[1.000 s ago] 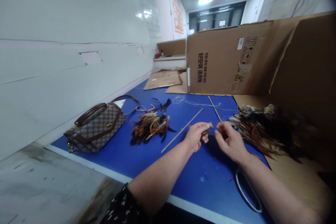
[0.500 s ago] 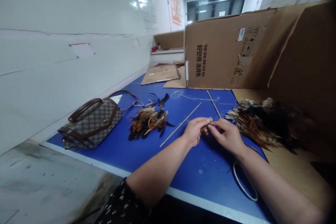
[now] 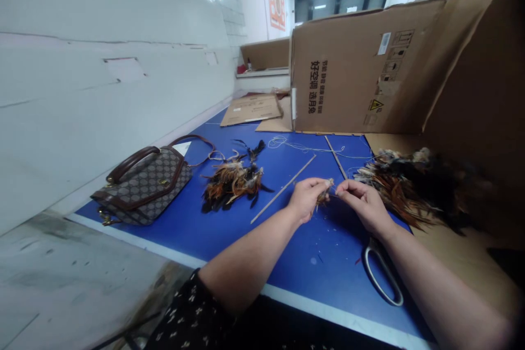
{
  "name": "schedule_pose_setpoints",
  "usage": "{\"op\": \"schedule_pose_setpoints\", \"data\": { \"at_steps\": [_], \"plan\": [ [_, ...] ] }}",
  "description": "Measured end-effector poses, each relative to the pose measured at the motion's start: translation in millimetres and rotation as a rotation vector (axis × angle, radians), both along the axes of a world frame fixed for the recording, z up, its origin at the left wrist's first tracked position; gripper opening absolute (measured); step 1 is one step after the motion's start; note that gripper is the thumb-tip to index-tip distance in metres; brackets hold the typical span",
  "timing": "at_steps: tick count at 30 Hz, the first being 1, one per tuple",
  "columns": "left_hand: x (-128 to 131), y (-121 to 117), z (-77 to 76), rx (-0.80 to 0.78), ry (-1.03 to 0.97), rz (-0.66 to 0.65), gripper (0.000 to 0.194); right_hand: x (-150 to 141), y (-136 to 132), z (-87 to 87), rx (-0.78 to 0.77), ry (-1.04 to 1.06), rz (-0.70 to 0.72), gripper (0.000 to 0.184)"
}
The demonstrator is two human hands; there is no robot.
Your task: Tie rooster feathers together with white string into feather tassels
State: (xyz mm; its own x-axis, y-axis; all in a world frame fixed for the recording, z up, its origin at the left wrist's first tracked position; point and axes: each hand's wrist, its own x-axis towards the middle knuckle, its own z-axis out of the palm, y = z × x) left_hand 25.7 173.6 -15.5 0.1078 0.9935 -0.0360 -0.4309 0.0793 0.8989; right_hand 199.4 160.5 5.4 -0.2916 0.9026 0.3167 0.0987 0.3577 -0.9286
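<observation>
My left hand (image 3: pixel 307 198) is closed on a small bundle of brown feathers (image 3: pixel 324 194), its pale tied end sticking up past the thumb. Just to the right, my right hand (image 3: pixel 364 205) pinches a thin pale thread (image 3: pixel 334 188) that runs to the bundle. A gap separates the two hands. Beneath the right forearm lie scissors (image 3: pixel 383 276), with one grey-rimmed handle loop showing and the rest hidden. A large pile of brown and black feathers (image 3: pixel 404 188) is right of my right hand. A smaller feather pile (image 3: pixel 232 183) rests to the left.
Two thin strips, one a flat stick (image 3: pixel 283 188), lie on the blue table (image 3: pixel 229 240). Loose thread (image 3: pixel 301 146) curls behind my hands. A patterned handbag (image 3: pixel 143 186) stands at the left by the wall. A big cardboard box (image 3: pixel 353 76) closes off the back and right.
My right hand has drawn away from the bundle to the right, with thread now stretched between. The left hand keeps its hold. The whole view has shifted slightly.
</observation>
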Motion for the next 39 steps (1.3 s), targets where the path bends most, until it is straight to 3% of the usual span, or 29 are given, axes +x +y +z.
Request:
{"op": "schedule_pose_setpoints", "data": {
  "at_steps": [8,13,23,26,29,34,39],
  "plan": [
    [-0.2,-1.7,3.6,0.016,-0.058,-0.061,0.039,-4.7,0.1,-1.1,0.216,-0.122,-0.154,0.03],
    [1.3,-5.1,4.7,0.015,-0.028,-0.059,0.041,-5.6,4.3,-4.6,0.227,-0.158,-0.229,0.039],
    [-3.9,-7.9,3.4,0.085,0.098,-0.238,0.049,3.8,14.1,-10.3,-0.067,0.009,-0.134,0.039],
    [-4.0,-7.0,1.0,0.141,0.171,-0.203,0.049,2.4,16.3,-12.0,-0.158,0.064,-0.105,0.041],
    [-2.0,-7.2,-1.3,0.295,0.234,-0.15,0.046,-0.1,15.1,-9.7,-0.234,0.09,-0.096,0.043],
    [0.2,-8.1,-4.7,0.542,0.323,-0.065,0.026,-2.6,10.5,-2.0,-0.328,0.13,-0.04,0.043],
    [-2.1,-8.3,-2.5,0.465,0.35,-0.027,0.023,-1.9,9.5,0.9,-0.35,0.139,-0.016,0.043]
  ]
}}
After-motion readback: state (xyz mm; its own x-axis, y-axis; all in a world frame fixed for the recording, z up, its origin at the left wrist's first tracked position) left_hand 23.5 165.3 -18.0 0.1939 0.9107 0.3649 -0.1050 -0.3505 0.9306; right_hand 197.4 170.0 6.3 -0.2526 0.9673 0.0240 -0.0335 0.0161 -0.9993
